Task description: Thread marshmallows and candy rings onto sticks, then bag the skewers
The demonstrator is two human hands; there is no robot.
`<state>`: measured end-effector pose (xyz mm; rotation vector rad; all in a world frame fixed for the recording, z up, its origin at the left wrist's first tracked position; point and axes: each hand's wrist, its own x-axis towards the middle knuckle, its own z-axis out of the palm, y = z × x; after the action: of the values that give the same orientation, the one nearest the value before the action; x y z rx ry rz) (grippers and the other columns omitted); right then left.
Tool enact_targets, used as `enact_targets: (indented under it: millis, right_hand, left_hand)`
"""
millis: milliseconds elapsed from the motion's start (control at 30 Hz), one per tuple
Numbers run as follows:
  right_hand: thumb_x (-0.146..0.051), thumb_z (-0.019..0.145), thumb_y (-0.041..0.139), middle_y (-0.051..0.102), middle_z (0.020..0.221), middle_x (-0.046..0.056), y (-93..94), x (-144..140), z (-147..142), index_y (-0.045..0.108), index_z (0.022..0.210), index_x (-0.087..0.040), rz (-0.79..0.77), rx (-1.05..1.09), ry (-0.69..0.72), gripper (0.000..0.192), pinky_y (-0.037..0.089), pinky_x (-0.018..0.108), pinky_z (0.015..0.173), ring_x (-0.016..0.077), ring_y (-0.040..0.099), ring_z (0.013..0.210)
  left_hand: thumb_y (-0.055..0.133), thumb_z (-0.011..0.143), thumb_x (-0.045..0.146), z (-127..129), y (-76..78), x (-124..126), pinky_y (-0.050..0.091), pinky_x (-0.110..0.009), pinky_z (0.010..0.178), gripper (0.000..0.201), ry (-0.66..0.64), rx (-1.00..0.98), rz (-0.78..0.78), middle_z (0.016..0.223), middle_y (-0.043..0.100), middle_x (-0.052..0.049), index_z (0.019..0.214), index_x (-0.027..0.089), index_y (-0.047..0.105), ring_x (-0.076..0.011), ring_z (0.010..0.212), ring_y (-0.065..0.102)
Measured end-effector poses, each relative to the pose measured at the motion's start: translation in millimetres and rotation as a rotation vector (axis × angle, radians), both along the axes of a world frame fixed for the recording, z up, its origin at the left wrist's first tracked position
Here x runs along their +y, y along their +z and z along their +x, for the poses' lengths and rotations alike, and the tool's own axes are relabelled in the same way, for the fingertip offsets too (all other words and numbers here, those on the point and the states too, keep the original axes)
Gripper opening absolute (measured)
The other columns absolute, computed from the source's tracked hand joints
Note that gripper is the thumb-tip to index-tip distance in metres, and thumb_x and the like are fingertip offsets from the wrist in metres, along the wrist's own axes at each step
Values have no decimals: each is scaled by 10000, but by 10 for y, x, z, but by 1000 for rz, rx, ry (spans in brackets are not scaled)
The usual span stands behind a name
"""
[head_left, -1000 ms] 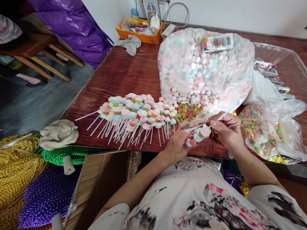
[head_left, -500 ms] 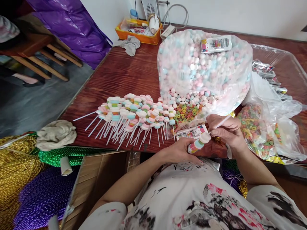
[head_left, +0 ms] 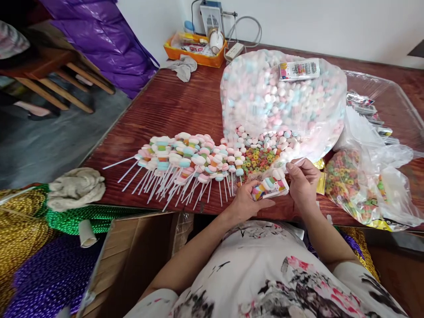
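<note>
Candy skewer: a short stack of pastel marshmallow discs on a white stick (head_left: 270,184), held just above the near table edge, between both hands and in front of the open marshmallow bag.
Just changed: half a second ago the stack stood bare, angled down to the left, with the stick's free end poking up past the right hand; now it lies inside a printed wrapper sleeve (head_left: 276,191), so the sleeving looks nearly done rather than just begun.
Left hand (head_left: 245,204): closed on the lower end of the sleeve, thumb on top, fingers beneath.
Right hand (head_left: 303,183): fingers pinched together on the upper end of the sleeve and the stick; the stick's tip barely shows.
Look of the skewer: white, pink, blue and green discs packed tightly; only a few show through the wrapper, which carries small colourful prints.
Finished pile (head_left: 185,161): many like skewers fanned on the wooden table (head_left: 185,101), sticks pointing toward the person, just left of the hands.
Marshmallow bag (head_left: 281,97): large, clear, open toward the person, with spilled discs and cereal rings (head_left: 256,160) at its mouth.
Second bag of rings (head_left: 347,185): just right of the right hand.
Spare wrappers (head_left: 367,102): far right, well apart.
</note>
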<state>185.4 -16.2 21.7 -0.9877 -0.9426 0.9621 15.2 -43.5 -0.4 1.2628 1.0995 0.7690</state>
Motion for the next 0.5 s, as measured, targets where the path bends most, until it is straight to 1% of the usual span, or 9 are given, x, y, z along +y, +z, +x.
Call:
enact_targets:
  millis: [100, 167, 233, 267, 333, 367, 400, 433, 500]
  right_hand:
    - [-322, 770, 800, 621, 646, -22, 16, 60, 125, 710, 721, -207, -13, -43, 292, 154, 386, 252, 526, 110, 485, 541]
    - [-330, 781, 787, 635, 653, -11, 19, 102, 202, 735, 746, -216, -23, -48, 422, 130, 410, 265, 533, 132, 524, 564]
    - [-331, 787, 779, 641, 647, -3, 35, 146, 241, 747, 745, -219, -22, -48, 503, 124, 436, 279, 559, 150, 554, 595]
    - [-337, 784, 779, 643, 644, 0, 52, 166, 242, 747, 732, -216, -16, -47, 534, 136, 439, 283, 566, 153, 557, 600]
    - [-351, 771, 787, 621, 601, -7, 102, 199, 204, 732, 692, -208, -9, -43, 563, 172, 422, 278, 555, 145, 535, 576]
    - [-354, 764, 791, 597, 569, -17, 132, 211, 170, 718, 670, -203, -15, -48, 558, 193, 401, 269, 539, 133, 508, 550]
    - [-353, 758, 795, 572, 544, -28, 162, 218, 131, 706, 657, -199, -33, -60, 540, 205, 374, 258, 519, 119, 473, 523]
    - [-349, 753, 797, 552, 530, -38, 187, 221, 90, 692, 648, -195, -62, -80, 513, 215, 347, 249, 503, 105, 440, 502]
    - [-335, 751, 797, 541, 531, -49, 210, 212, 18, 657, 619, -185, -118, -125, 427, 243, 322, 238, 499, 88, 407, 492]
  left_hand:
    - [917, 549, 406, -82, 80, 9, 445, -211, 524, 592, -183, -258, -300, 707, 637, 40, 1004, 132, 656, -84, 551, 538]
    - [932, 523, 367, -138, 123, 18, 384, -187, 430, 543, -291, -335, -413, 610, 578, 75, 916, 137, 636, -53, 443, 466]
    - [936, 514, 355, -172, 156, 22, 359, -190, 387, 478, -387, -393, -469, 546, 546, 78, 756, 143, 583, -47, 389, 437]
    - [937, 509, 361, -175, 170, 22, 349, -196, 375, 482, -439, -417, -487, 527, 539, 73, 694, 150, 545, -52, 374, 436]
    - [941, 497, 377, -150, 197, 13, 339, -207, 364, 517, -541, -425, -514, 515, 542, 61, 644, 166, 493, -66, 362, 447]
    - [946, 487, 381, -124, 209, 6, 344, -210, 367, 531, -565, -400, -516, 522, 545, 60, 648, 170, 485, -70, 369, 454]
    - [951, 475, 379, -91, 217, -3, 355, -212, 377, 543, -556, -362, -507, 528, 540, 67, 663, 174, 484, -70, 380, 456]
    - [955, 466, 376, -56, 219, -12, 373, -213, 394, 552, -510, -319, -481, 532, 528, 77, 679, 176, 486, -68, 397, 455]
    - [957, 468, 378, 3, 197, -19, 437, -224, 469, 549, -341, -250, -371, 563, 531, 80, 735, 168, 526, -77, 473, 491]
